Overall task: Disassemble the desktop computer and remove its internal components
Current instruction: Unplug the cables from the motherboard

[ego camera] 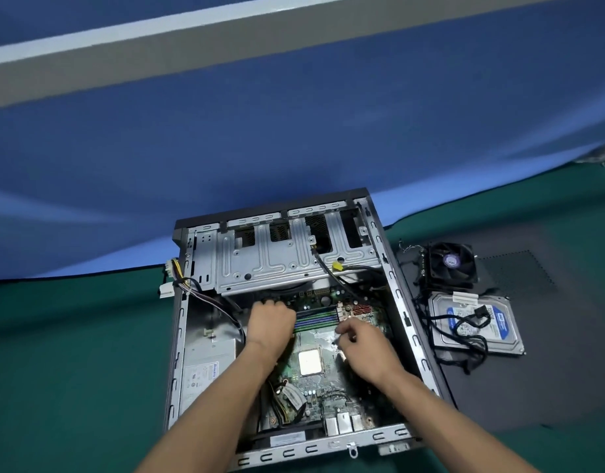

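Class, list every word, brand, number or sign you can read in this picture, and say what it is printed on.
Nothing can be read for certain.
Hard drive: blue label with a white logo block, print too blurred to read.
Power supply: white label with a small blue word and symbols, too small to read.
Cooler fan: round purple hub sticker, illegible.
Case: white sticker on the near inner edge, illegible.

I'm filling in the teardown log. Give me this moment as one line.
stage: RAM removal | left hand and right hand: at the ends of the memory slots | already out: cooler fan, hard drive
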`<state>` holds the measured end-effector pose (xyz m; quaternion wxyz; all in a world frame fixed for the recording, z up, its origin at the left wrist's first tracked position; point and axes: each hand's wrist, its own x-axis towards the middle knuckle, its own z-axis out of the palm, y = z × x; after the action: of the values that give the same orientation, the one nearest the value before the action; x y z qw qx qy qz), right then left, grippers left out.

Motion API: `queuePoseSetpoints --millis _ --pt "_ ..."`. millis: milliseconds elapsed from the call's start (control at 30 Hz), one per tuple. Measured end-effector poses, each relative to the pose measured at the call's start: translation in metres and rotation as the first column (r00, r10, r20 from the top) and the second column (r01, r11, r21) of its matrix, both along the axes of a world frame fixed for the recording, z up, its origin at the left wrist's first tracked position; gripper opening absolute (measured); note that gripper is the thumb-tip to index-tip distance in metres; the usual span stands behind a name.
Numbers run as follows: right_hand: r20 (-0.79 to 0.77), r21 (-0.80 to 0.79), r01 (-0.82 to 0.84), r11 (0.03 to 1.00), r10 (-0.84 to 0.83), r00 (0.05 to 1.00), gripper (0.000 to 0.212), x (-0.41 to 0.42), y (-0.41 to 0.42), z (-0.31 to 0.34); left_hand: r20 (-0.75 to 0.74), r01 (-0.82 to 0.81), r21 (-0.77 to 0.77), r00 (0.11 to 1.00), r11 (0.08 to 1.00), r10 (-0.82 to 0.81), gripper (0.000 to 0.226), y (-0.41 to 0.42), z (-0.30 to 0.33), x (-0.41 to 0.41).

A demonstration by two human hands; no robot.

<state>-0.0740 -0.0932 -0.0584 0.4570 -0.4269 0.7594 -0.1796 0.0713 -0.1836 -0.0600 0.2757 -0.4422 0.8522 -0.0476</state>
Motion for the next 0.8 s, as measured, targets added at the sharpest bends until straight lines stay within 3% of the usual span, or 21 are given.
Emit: queuePoseSetpoints --millis 133,233,267,300,367,433,600,700,800 --pt "0.076 -0.047 -0.050 0.998 0.054 0.996 0.033 -0.004 0.003 0.013 -0.005 0.024 0.002 1.000 1.000 -0.024 0.027 0.017 0.023 0.003" --pt "0.073 -0.177 -0.104 0.979 0.118 0.990 0.052 -0.004 0.004 0.030 -0.163 -0.091 0.136 0.980 0.987 0.113 0.017 0.033 0.057 0.006" --pt "0.077 -0.211 -0.126 0.969 0.145 0.986 0.055 -0.004 0.004 0.036 -0.275 -0.172 0.243 0.931 0.955 0.238 0.015 0.036 0.068 0.008" --pt "0.077 -0.240 -0.155 0.958 0.178 0.981 0.054 -0.004 0.005 0.041 -0.380 -0.259 0.403 0.825 0.878 0.418 0.019 0.039 0.077 0.009" --pt "0.021 -0.289 -0.229 0.929 0.246 0.969 0.040 -0.008 0.007 0.053 -0.460 -0.309 0.690 0.510 0.654 0.727 0.035 0.047 0.094 0.006" --pt "-0.030 -0.325 -0.288 0.901 0.295 0.955 0.027 -0.015 0.010 0.063 -0.498 -0.272 0.773 0.298 0.573 0.814 0.043 0.052 0.107 0.002" --pt "-0.007 -0.388 -0.359 0.849 0.387 0.922 0.017 -0.050 0.022 0.089 -0.492 -0.118 0.861 0.055 0.495 0.869 0.040 0.062 0.121 -0.029" --pt "0.070 -0.422 -0.246 0.873 0.301 0.951 0.021 -0.078 0.031 0.095 -0.461 -0.003 0.887 0.004 0.461 0.887 0.039 0.069 0.124 -0.060" --pt "0.122 -0.426 -0.102 0.899 0.169 0.978 0.023 -0.106 0.045 0.092 -0.512 -0.012 0.859 -0.051 0.512 0.858 0.055 0.077 0.122 -0.093"
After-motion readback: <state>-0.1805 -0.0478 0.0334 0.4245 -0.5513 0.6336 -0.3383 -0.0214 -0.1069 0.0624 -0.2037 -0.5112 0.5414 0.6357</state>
